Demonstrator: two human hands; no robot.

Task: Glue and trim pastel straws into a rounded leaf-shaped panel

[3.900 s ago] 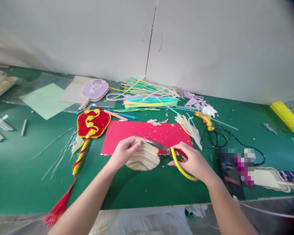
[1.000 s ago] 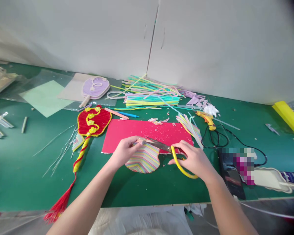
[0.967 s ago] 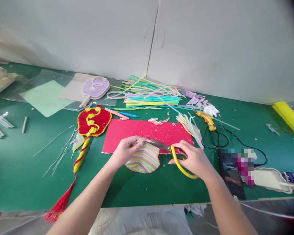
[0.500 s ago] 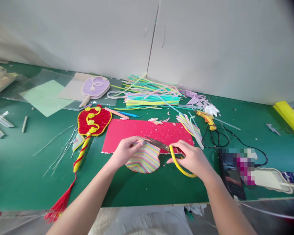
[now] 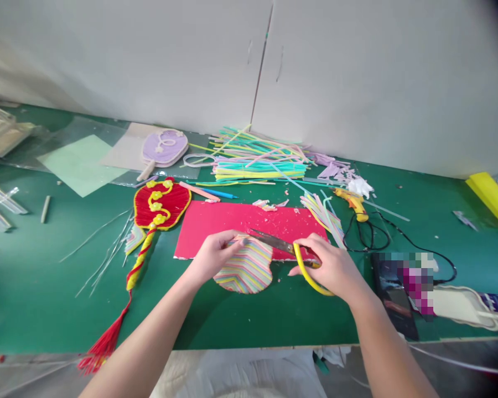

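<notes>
Between the thumb and fingers of my left hand (image 5: 216, 255) is the upper left edge of a rounded, pastel-striped piece (image 5: 247, 268), which looks made of fuzzy stems side by side. My right hand (image 5: 326, 262) grips yellow-handled scissors (image 5: 274, 241). Their blades point left along the top edge of the striped piece; whether they touch it I cannot tell. Beneath the blades lies a red sheet (image 5: 216, 218) strewn with small scraps. Left of my hands rests a red fan (image 5: 162, 204) with yellow flowers, a twisted handle and a red tassel.
Bundled pastel fuzzy stems (image 5: 259, 168) lie along the back, with a purple fan (image 5: 165, 148) to their left. A yellow glue gun (image 5: 354, 204) and its black cord are at right, near a dark phone-like device (image 5: 394, 309). A yellow block (image 5: 492, 199) sits far right.
The scissors and my right hand have shifted slightly right. My left hand keeps its hold on the striped piece, and the whole view has moved a little.
</notes>
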